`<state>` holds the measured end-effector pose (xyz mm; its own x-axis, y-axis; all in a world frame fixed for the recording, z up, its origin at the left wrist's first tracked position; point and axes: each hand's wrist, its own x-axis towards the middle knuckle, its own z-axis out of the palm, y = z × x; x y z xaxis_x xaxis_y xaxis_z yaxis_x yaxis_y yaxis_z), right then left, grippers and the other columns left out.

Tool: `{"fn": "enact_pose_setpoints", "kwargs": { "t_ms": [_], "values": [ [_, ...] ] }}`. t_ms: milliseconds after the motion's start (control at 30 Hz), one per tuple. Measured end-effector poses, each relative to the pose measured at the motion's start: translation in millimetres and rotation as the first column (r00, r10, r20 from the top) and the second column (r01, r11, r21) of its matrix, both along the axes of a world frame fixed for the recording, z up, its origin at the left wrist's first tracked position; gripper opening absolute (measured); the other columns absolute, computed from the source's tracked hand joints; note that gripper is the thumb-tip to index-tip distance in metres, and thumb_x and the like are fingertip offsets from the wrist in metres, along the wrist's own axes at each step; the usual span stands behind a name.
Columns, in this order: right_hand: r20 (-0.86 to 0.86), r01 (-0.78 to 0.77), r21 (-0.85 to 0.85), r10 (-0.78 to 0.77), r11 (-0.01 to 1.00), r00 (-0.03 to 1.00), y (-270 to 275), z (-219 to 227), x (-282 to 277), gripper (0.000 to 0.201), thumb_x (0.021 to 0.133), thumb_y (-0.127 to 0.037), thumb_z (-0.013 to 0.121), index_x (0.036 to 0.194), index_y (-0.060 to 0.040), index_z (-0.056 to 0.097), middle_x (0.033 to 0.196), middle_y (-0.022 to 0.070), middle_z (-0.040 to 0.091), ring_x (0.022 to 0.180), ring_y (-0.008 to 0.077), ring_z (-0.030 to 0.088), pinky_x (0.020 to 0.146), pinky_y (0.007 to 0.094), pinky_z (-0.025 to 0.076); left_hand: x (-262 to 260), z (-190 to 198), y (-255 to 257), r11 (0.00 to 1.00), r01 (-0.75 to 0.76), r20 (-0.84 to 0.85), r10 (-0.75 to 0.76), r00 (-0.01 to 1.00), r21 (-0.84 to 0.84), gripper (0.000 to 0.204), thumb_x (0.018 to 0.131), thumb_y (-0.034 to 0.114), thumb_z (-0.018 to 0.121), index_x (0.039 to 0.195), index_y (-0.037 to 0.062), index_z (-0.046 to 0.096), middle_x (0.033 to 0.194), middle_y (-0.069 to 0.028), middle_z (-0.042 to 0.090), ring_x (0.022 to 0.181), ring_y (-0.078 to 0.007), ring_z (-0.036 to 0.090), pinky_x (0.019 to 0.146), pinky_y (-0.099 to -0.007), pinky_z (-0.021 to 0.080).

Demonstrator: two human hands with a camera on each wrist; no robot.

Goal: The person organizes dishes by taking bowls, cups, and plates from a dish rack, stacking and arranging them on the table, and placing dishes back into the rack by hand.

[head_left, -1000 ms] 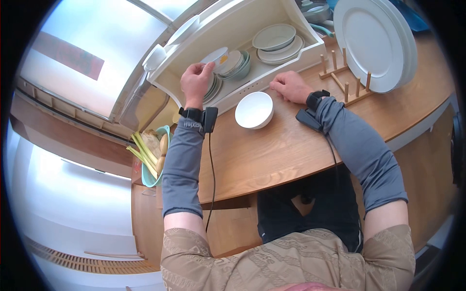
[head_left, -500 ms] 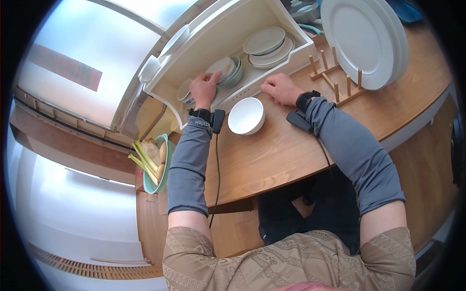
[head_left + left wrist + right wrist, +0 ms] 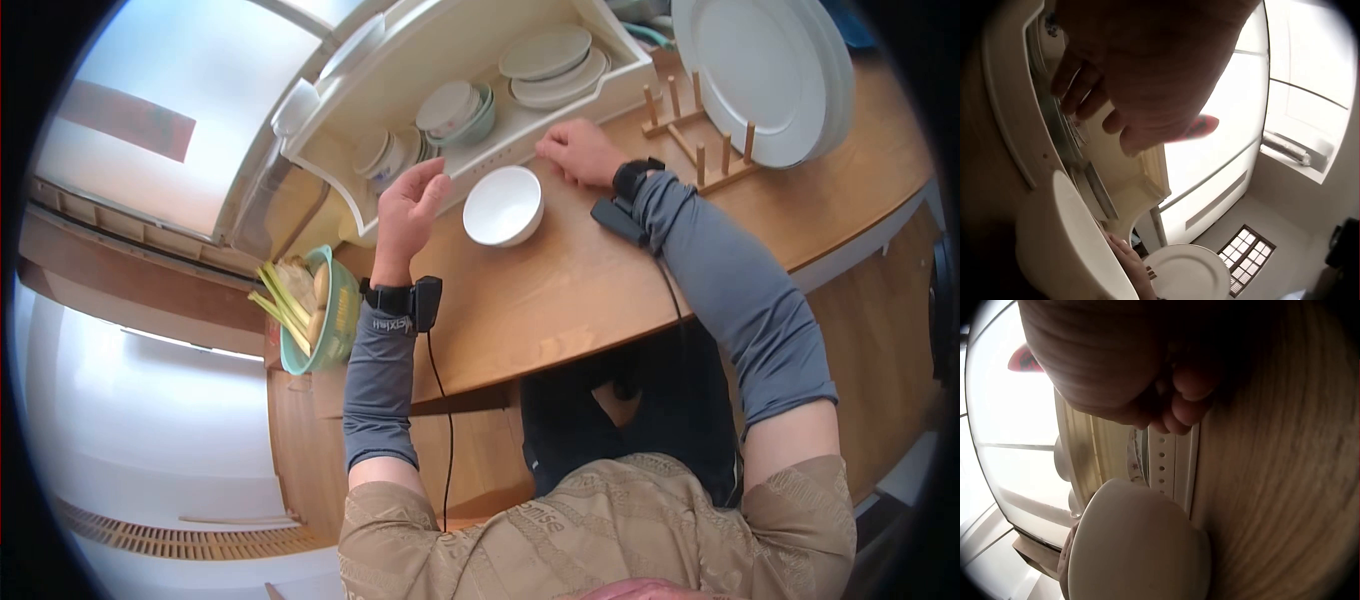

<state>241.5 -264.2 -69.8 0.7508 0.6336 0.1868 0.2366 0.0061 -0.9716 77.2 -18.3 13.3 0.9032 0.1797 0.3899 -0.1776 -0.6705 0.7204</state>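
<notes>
My left hand (image 3: 408, 215) is held just in front of the cream dish rack (image 3: 335, 185), its fingers loosely extended with nothing in them. In the left wrist view the left hand's fingers (image 3: 1085, 94) hang relaxed beyond the palm. A plain white bowl (image 3: 503, 205) stands upright on the table between the hands. To its right, my right hand (image 3: 582, 155) rests on the tabletop near the rack's front edge, fingers loosely curled and holding nothing. Inside the rack, white bowls (image 3: 447, 105) sit stacked in a pale green bowl (image 3: 480, 127).
Shallow dishes (image 3: 545, 52) are stacked in the rack's right part, with smaller bowls (image 3: 372, 152) at its left. A pegged wooden stand (image 3: 700, 160) and large white plates (image 3: 760, 80) are at right. A green basket (image 3: 342, 310) of vegetables stands at left.
My left hand set a patterned white bowl on the stack in the green bowl, let go and drew back toward me out of the rack. The right hand stayed resting on the table.
</notes>
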Motion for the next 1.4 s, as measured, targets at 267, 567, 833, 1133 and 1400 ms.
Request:
{"fn": "enact_pose_setpoints", "kwargs": {
  "t_ms": [267, 567, 833, 1133, 1400],
  "values": [
    [0.043, -0.012, -0.056, 0.014, 0.998, 0.999, -5.2, 8.1, -2.8, 0.03, 0.099, -0.028, 0.062, 0.087, -0.0016, 0.067, 0.07, 0.0035, 0.064, 0.052, 0.011, 0.058, 0.044, 0.0284, 0.047, -55.9, -17.7, -31.0, 0.972, 0.233, -0.138, -0.226, 0.964, 0.038, 0.062, 0.081, 0.026, 0.085, 0.135, 0.0048, 0.064, 0.131, -0.0135, 0.068, 0.121, -0.0242, 0.063, 0.106, -0.0379, 0.047],
    [0.026, -0.008, -0.087, 0.011, 0.996, 1.0, -6.8, 13.1, -3.4, 0.03, 0.1, -0.028, 0.062, 0.089, -0.0011, 0.068, 0.072, 0.0023, 0.063, 0.055, 0.0092, 0.057, 0.045, 0.0263, 0.047, -58.0, -34.9, -40.4, 0.983, 0.105, -0.003, -0.106, 0.994, 0.148, 0.038, 0.08, 0.019, 0.086, 0.11, 0.0003, 0.07, 0.128, -0.0156, 0.067, 0.113, -0.0234, 0.066, 0.098, -0.0347, 0.053],
    [0.02, -0.001, -0.084, 0.002, 0.996, 1.0, -7.7, 13.3, -4.2, 0.029, 0.101, -0.027, 0.062, 0.09, -0.0013, 0.068, 0.073, 0.0019, 0.063, 0.055, 0.0087, 0.057, 0.045, 0.025, 0.046, -57.1, -39.7, -38.4, 0.978, 0.101, 0.101, -0.121, 0.987, 0.184, 0.033, 0.079, 0.016, 0.086, 0.104, 0.0008, 0.071, 0.119, -0.0136, 0.068, 0.104, -0.0208, 0.068, 0.09, -0.0318, 0.055],
    [-0.014, -0.011, -0.045, 0.01, 0.999, 1.0, -9.8, 14.6, -6.5, 0.027, 0.1, -0.025, 0.061, 0.089, -0.0013, 0.068, 0.071, 0.0026, 0.063, 0.053, 0.0091, 0.057, 0.045, 0.0256, 0.047, -38.9, -31.1, -4.6, 0.996, 0.007, 0.227, 0.014, 0.974, -0.092, 0.026, 0.082, 0.018, 0.086, 0.099, 0.0021, 0.073, 0.1, -0.0084, 0.074, 0.09, -0.0152, 0.069, 0.081, -0.0284, 0.057],
    [0.031, -0.032, -0.036, 0.033, 0.999, 0.999, -5.7, 8.2, -3.0, 0.027, 0.098, -0.025, 0.062, 0.086, -0.0011, 0.067, 0.067, 0.0025, 0.062, 0.051, 0.0099, 0.057, 0.044, 0.0273, 0.046, 34.1, 38.3, 20.3, 0.969, -0.239, 0.271, 0.248, 0.93, -0.069, 0.029, 0.089, 0.02, 0.082, 0.103, -0.0034, 0.073, 0.093, -0.0057, 0.074, 0.081, -0.0093, 0.066, 0.073, -0.0216, 0.052]
  ]
}}
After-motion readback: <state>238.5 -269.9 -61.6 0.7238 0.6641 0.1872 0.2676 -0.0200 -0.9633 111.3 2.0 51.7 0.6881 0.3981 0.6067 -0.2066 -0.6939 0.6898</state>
